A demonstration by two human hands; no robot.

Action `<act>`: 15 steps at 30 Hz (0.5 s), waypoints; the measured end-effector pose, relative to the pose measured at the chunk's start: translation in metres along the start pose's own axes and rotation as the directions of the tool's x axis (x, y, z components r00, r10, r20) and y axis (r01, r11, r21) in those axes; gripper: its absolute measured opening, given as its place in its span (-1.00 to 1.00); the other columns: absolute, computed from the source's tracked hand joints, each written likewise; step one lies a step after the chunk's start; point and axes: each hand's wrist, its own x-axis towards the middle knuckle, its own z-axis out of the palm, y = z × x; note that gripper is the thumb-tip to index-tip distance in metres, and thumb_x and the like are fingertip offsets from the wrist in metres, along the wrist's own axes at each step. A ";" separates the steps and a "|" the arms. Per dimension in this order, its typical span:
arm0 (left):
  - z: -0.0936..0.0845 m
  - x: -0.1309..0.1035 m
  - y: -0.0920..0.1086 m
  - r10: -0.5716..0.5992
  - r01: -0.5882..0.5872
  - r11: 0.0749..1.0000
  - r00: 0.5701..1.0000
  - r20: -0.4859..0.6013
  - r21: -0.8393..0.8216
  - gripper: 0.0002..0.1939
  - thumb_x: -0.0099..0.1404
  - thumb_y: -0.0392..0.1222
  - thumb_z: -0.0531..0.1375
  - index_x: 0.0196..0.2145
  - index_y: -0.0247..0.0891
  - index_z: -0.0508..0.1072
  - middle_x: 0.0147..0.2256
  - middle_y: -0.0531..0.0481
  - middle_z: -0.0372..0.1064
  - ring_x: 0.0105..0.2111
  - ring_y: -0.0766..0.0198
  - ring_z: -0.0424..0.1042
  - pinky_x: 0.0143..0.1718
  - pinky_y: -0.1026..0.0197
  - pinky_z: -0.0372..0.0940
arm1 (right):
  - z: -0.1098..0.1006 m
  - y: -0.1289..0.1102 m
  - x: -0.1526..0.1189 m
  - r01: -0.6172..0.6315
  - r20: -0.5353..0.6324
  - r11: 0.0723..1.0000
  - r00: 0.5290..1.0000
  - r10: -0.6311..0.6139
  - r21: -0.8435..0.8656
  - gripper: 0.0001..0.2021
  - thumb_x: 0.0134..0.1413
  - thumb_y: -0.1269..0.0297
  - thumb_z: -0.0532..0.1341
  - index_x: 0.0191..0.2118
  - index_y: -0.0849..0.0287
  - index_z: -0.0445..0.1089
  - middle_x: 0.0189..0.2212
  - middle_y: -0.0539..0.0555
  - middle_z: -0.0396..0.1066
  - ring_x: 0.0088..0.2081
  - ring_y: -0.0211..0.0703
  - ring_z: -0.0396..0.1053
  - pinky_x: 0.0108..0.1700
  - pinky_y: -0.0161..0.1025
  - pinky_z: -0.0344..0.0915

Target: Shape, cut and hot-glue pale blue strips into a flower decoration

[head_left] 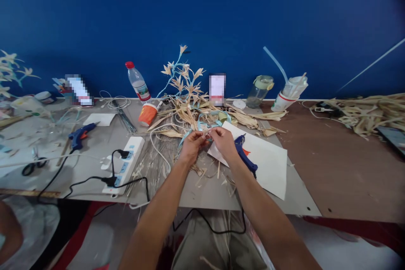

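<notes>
My left hand (191, 147) and my right hand (223, 139) meet over the grey board, fingertips pinched together around something small and pale that I cannot make out. Light blue ribbon (202, 119) curls just behind the fingers. A heap of dried husk strips (186, 107) spreads beyond, below a branch of husk flowers (182, 78) on light blue stems. Under my right forearm lies white paper (272, 164), with a blue glue gun (245, 156) on it. Thin wires (155, 164) lie left of my left hand.
A white power strip (129, 162) with black plugs, scissors (34, 163) and a second glue gun (79, 135) lie left. Behind stand a bottle (138, 82), an orange cup (147, 114), a phone (217, 88) and a jar (259, 92). More husks (370, 112) lie right.
</notes>
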 end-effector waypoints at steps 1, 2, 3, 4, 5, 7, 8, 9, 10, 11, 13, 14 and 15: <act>0.000 0.000 0.000 -0.001 0.001 1.000 1.000 0.003 0.009 -0.63 -0.19 -0.16 0.42 -0.43 -0.33 0.40 -0.47 0.02 0.45 -0.54 0.40 0.39 -0.45 0.31 0.28 | 0.000 0.000 0.000 0.006 -0.002 1.000 1.000 -0.006 -0.003 -0.77 -0.08 0.17 0.10 -0.49 0.21 0.41 -0.53 0.02 0.42 -0.43 -0.19 0.32 -0.32 -0.28 0.21; 0.000 0.000 0.000 -0.004 0.004 1.000 1.000 0.005 0.020 -0.63 -0.18 -0.16 0.42 -0.43 -0.33 0.40 -0.48 0.02 0.45 -0.55 0.40 0.39 -0.46 0.32 0.27 | -0.001 0.001 0.001 0.010 -0.001 1.000 1.000 -0.010 -0.004 -0.77 -0.09 0.18 0.10 -0.48 0.20 0.41 -0.53 0.02 0.42 -0.43 -0.18 0.32 -0.32 -0.28 0.21; 0.001 -0.001 -0.001 -0.008 0.007 1.000 1.000 0.008 0.030 -0.64 -0.18 -0.16 0.42 -0.43 -0.33 0.41 -0.48 0.02 0.45 -0.56 0.41 0.38 -0.46 0.32 0.27 | -0.002 0.001 0.001 0.011 0.000 1.000 1.000 -0.011 -0.001 -0.78 -0.09 0.19 0.10 -0.49 0.20 0.41 -0.53 0.02 0.42 -0.43 -0.18 0.32 -0.33 -0.28 0.20; 0.001 -0.001 -0.001 -0.009 0.009 0.999 1.000 0.011 0.039 -0.64 -0.17 -0.16 0.41 -0.42 -0.33 0.41 -0.47 0.01 0.45 -0.56 0.41 0.38 -0.46 0.32 0.27 | -0.002 0.001 0.001 0.007 0.004 1.000 1.000 -0.007 0.004 -0.79 -0.09 0.20 0.10 -0.50 0.20 0.40 -0.54 0.02 0.41 -0.44 -0.19 0.32 -0.34 -0.28 0.20; 0.001 -0.001 -0.001 -0.009 0.008 0.999 1.000 0.016 0.046 -0.65 -0.17 -0.15 0.41 -0.42 -0.33 0.42 -0.47 0.01 0.45 -0.55 0.41 0.38 -0.46 0.32 0.27 | -0.003 0.001 0.002 -0.002 0.008 1.000 1.000 0.001 0.013 -0.79 -0.10 0.20 0.10 -0.51 0.20 0.40 -0.56 0.01 0.40 -0.45 -0.20 0.31 -0.35 -0.29 0.19; 0.001 -0.001 -0.001 -0.004 0.002 0.998 1.000 0.029 0.055 -0.65 -0.17 -0.15 0.41 -0.43 -0.33 0.43 -0.46 0.00 0.45 -0.54 0.40 0.38 -0.43 0.31 0.29 | -0.005 0.000 0.002 -0.022 0.015 0.999 1.000 0.021 0.038 -0.81 -0.11 0.22 0.10 -0.53 0.20 0.38 -0.58 -0.01 0.38 -0.47 -0.22 0.29 -0.38 -0.30 0.18; 0.002 -0.001 -0.001 0.000 -0.002 0.998 0.999 0.037 0.059 -0.66 -0.17 -0.15 0.41 -0.43 -0.33 0.43 -0.46 0.00 0.45 -0.53 0.40 0.39 -0.42 0.31 0.29 | -0.005 0.000 0.002 -0.031 0.018 0.998 0.999 0.030 0.053 -0.81 -0.12 0.22 0.11 -0.54 0.20 0.37 -0.59 -0.01 0.37 -0.48 -0.23 0.29 -0.38 -0.31 0.18; 0.002 -0.001 -0.001 0.002 -0.005 0.998 0.999 0.043 0.063 -0.66 -0.17 -0.15 0.41 -0.44 -0.33 0.43 -0.46 0.00 0.45 -0.52 0.40 0.38 -0.42 0.30 0.30 | -0.005 0.000 0.003 -0.039 0.020 0.997 0.999 0.037 0.068 -0.82 -0.13 0.23 0.11 -0.55 0.20 0.37 -0.60 -0.02 0.37 -0.49 -0.24 0.28 -0.38 -0.31 0.18; 0.002 -0.002 -0.001 0.003 -0.006 0.998 0.999 0.049 0.069 -0.66 -0.17 -0.14 0.41 -0.44 -0.33 0.43 -0.47 0.00 0.45 -0.52 0.40 0.38 -0.42 0.30 0.29 | -0.006 0.000 0.003 -0.046 0.022 0.995 0.999 0.044 0.084 -0.83 -0.14 0.24 0.11 -0.55 0.20 0.37 -0.61 -0.02 0.36 -0.50 -0.24 0.28 -0.38 -0.31 0.18; 0.002 -0.002 -0.001 0.002 -0.006 0.997 0.999 0.054 0.075 -0.66 -0.17 -0.14 0.41 -0.44 -0.33 0.43 -0.47 0.00 0.45 -0.53 0.40 0.38 -0.43 0.31 0.29 | -0.005 0.001 0.004 -0.053 0.023 0.993 0.998 0.051 0.101 -0.83 -0.15 0.25 0.11 -0.56 0.20 0.37 -0.61 -0.03 0.36 -0.50 -0.25 0.27 -0.39 -0.31 0.18; 0.003 -0.002 0.000 0.001 -0.007 0.996 0.998 0.062 0.087 -0.66 -0.17 -0.13 0.41 -0.45 -0.32 0.44 -0.47 0.01 0.45 -0.53 0.40 0.38 -0.45 0.32 0.29 | -0.005 0.001 0.005 -0.071 0.032 0.987 0.997 0.067 0.142 -0.84 -0.17 0.26 0.11 -0.57 0.20 0.37 -0.62 -0.03 0.35 -0.51 -0.26 0.27 -0.39 -0.32 0.18; 0.003 -0.002 0.000 0.002 -0.008 0.996 0.998 0.065 0.093 -0.66 -0.18 -0.12 0.41 -0.45 -0.31 0.44 -0.47 0.01 0.45 -0.53 0.41 0.38 -0.45 0.32 0.28 | -0.004 0.001 0.005 -0.077 0.038 0.983 0.997 0.072 0.164 -0.85 -0.18 0.26 0.12 -0.57 0.20 0.37 -0.62 -0.03 0.35 -0.51 -0.26 0.27 -0.39 -0.32 0.18; 0.003 -0.002 0.000 0.004 -0.011 0.995 0.998 0.068 0.097 -0.67 -0.17 -0.12 0.41 -0.45 -0.31 0.44 -0.47 0.01 0.44 -0.53 0.41 0.37 -0.46 0.32 0.28 | -0.004 0.002 0.005 -0.081 0.041 0.980 0.996 0.075 0.184 -0.85 -0.18 0.26 0.12 -0.58 0.20 0.37 -0.62 -0.03 0.35 -0.51 -0.26 0.27 -0.39 -0.32 0.18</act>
